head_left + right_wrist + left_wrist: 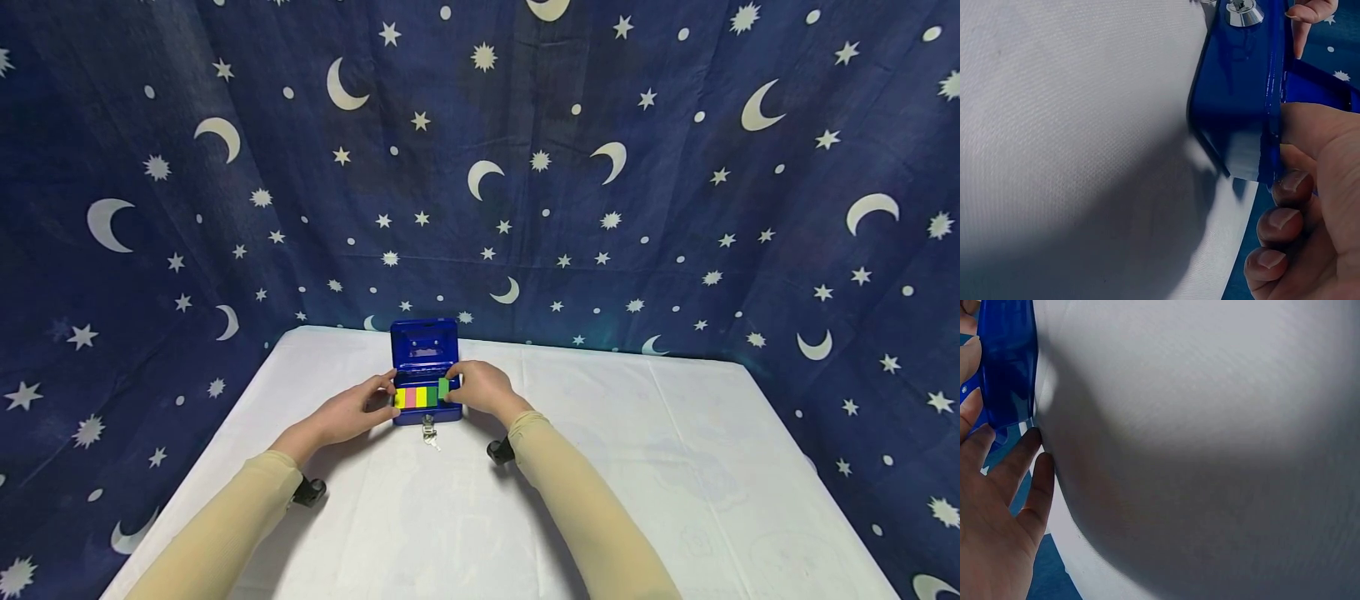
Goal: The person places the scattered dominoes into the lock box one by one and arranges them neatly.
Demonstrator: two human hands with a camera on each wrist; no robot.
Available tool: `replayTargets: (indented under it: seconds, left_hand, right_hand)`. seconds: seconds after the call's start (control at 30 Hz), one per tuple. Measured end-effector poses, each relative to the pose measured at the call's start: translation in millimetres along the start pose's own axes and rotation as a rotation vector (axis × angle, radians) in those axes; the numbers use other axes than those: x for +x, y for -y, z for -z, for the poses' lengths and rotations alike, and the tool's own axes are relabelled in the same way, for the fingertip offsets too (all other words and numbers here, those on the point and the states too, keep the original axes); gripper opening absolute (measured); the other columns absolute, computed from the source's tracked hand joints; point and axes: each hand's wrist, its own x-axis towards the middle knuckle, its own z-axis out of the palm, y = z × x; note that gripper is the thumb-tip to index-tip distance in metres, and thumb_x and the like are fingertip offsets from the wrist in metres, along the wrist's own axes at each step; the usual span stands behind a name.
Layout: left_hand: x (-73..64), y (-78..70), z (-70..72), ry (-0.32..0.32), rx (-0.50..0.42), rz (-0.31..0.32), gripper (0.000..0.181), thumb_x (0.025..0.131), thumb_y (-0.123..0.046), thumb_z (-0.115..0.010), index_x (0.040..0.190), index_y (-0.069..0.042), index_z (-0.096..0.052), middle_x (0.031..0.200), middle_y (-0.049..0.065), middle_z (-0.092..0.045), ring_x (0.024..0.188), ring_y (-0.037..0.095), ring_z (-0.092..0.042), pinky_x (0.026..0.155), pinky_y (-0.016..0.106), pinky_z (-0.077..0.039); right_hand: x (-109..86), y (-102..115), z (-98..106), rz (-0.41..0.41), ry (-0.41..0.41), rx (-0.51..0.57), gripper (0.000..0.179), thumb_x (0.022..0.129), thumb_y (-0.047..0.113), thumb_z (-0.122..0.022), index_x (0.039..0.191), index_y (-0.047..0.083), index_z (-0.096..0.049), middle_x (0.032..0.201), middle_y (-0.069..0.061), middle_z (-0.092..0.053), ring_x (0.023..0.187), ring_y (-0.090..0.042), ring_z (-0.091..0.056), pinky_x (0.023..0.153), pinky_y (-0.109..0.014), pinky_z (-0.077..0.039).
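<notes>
Where the 2 beige-sleeved forearms enter from the near edge, a small black wrist-mounted device (310,491) shows under the left sleeve and another (500,451) under the right, both just above the white cloth-covered table (675,483). Beyond them, a small silver key (429,432) hangs from the lock at the front wall of the small blue metal cash box (424,377), which sits near the table's far edge, at centre. Its lid (424,342) stands upright at the rear. Across the open top lies a pad of sticky strips in yellow, pink, orange and green (417,397).

Left hand (352,410): fingers loosely spread, tips resting against the box's left side; the left wrist view shows the fingers (1019,462) extended at the blue wall (1010,362).

Right hand (480,387): fingers curled over the box's right edge, thumb and forefinger pinching the green end of the strip pad. The right wrist view shows curled fingers (1288,219) hard against the box's corner.

Nothing stands between either hand and the box. Behind the table hangs a dark blue fabric backdrop printed with white moons and stars (600,167).
</notes>
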Motion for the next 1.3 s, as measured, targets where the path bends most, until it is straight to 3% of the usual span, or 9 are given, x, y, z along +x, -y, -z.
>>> replayTargets:
  seconds: [0.53, 1.03, 1.3]
  left_hand:
    - [-0.8, 0.2, -0.2, 0.002, -0.003, -0.006, 0.046, 0.095, -0.057, -0.064, 0.124, -0.022, -0.052, 0.166, 0.000, -0.027, 0.146, 0.032, -0.037, 0.113, 0.064, -0.030]
    - [-0.1, 0.5, -0.2, -0.003, -0.001, 0.003, 0.046, 0.095, -0.057, -0.064, 0.124, -0.023, -0.053, 0.166, 0.000, -0.028, 0.146, 0.033, -0.037, 0.112, 0.065, -0.031]
    - [-0.6, 4.5, 0.4, -0.014, 0.012, -0.044, 0.050, 0.095, -0.060, -0.062, 0.126, -0.021, -0.052, 0.166, -0.001, -0.027, 0.146, 0.030, -0.038, 0.111, 0.060, -0.035]
  right_hand:
    - [2.6, 1.3, -5.1, -0.050, 0.049, -0.013, 0.037, 0.084, 0.033, -0.081, 0.118, 0.020, -0.074, 0.123, 0.000, -0.071, 0.109, -0.018, -0.063, 0.095, -0.040, -0.051]
    - [3.4, 3.3, -4.7, -0.075, 0.085, -0.014, 0.035, 0.085, 0.031, -0.081, 0.117, 0.020, -0.075, 0.126, 0.000, -0.069, 0.111, -0.018, -0.062, 0.095, -0.041, -0.051]
    - [2.3, 4.9, -5.4, -0.074, 0.080, -0.003, 0.034, 0.083, 0.028, -0.082, 0.116, 0.019, -0.075, 0.123, -0.001, -0.070, 0.112, -0.020, -0.063, 0.094, -0.041, -0.051]
